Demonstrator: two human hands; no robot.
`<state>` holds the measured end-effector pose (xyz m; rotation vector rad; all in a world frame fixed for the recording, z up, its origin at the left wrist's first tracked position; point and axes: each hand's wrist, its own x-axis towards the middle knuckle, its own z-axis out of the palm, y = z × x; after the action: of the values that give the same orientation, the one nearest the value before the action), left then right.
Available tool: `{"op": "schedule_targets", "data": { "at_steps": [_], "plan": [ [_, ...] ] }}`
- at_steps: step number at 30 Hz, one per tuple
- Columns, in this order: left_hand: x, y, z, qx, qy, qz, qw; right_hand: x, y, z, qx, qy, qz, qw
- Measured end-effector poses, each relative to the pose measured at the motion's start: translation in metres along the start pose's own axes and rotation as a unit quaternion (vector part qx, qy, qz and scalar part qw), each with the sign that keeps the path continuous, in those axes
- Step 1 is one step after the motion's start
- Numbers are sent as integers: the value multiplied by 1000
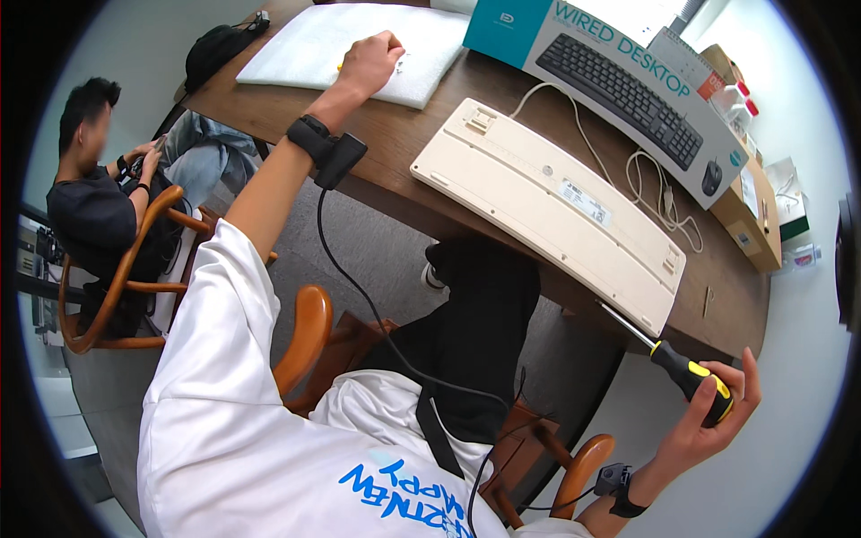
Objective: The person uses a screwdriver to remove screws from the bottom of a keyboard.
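My left hand (368, 65) is closed, fingers curled in, over a white foam sheet (296, 56) at the far left of the table. What it holds, if anything, is hidden. Small bits, perhaps screws (400, 65), lie on the foam beside its fingers, and a speck of yellow shows at its wrist side. In my right hand (704, 421) is a black and yellow screwdriver (689, 377), gripped by the handle. Its metal shaft points toward the near edge of a cream keyboard (538, 193), which lies underside up on the table.
A keyboard box (619, 99) stands behind the keyboard, whose cable (641, 179) coils between them. A cardboard box (753, 215) is at the right. On the table's right part lies a small metal piece (708, 302). Another person (99, 197) sits at the left on a wooden chair.
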<state>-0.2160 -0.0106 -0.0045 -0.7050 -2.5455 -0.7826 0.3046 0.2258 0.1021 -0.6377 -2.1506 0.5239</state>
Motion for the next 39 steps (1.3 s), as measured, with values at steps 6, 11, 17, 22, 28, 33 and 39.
{"op": "schedule_targets", "data": {
  "at_steps": [6, 11, 17, 22, 28, 33, 39],
  "plan": [
    [-2, -11, 13, -1, -5, 27, 1000, 3, -9, 9, -39, -19, 0, 999],
    [-23, 4, 0, -29, 40, 34, 998, 3, -21, 21, -23, -10, -19, 999],
    [-97, 115, -46, -242, -102, 109, 959, 10, -52, 47, 40, -122, -182, 975],
    [-165, 187, -63, -343, -221, 190, 893, 10, -90, 81, 76, -261, -318, 908],
    [-197, 213, -78, -393, -422, 162, 801, -20, -86, 96, 98, -305, -332, 887],
    [-212, 210, -83, -468, -425, 152, 760, -26, -79, 91, 117, -299, -325, 890],
    [-219, 210, -80, -465, -452, 130, 750, -33, -78, 94, 124, -318, -318, 884]
  ]
}}
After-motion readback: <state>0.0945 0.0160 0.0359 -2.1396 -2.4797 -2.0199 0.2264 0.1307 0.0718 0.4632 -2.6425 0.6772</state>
